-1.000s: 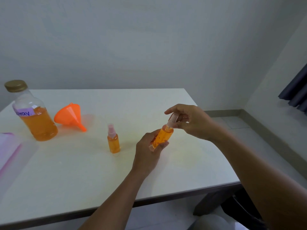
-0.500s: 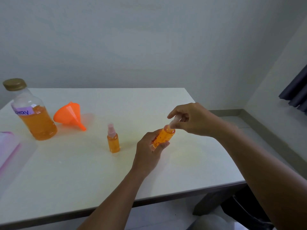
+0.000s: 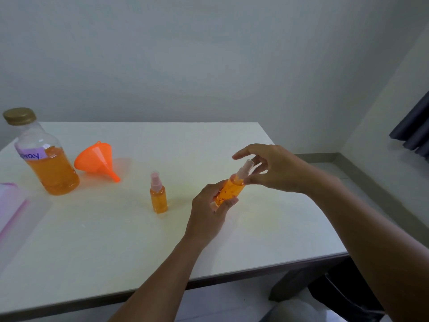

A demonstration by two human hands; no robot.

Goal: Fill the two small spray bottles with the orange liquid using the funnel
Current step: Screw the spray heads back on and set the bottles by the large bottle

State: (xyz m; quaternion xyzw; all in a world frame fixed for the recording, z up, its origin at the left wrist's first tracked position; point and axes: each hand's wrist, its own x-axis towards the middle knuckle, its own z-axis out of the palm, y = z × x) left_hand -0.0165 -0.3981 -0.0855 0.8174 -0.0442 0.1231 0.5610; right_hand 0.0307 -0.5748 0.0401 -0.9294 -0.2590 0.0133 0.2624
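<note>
My left hand (image 3: 210,212) grips a small spray bottle (image 3: 229,190) full of orange liquid, tilted to the right above the table. My right hand (image 3: 274,168) pinches the bottle's clear spray cap (image 3: 246,168) with thumb and middle fingers, while the index finger is lifted off. A second small spray bottle (image 3: 158,194), filled with orange liquid and capped, stands upright on the table to the left. The orange funnel (image 3: 96,159) lies on its side farther left. Beside it stands the large bottle (image 3: 44,154), gold-lidded and half full of orange liquid.
The white table (image 3: 116,240) has its front edge near me and its right edge by the grey floor. A translucent pink-edged container (image 3: 11,208) sits at the far left. A dark curtain (image 3: 413,129) hangs at the right wall.
My right hand's fingers have loosened and spread around the spray cap, so the cap now shows. The bottle stays tilted in my left hand.
</note>
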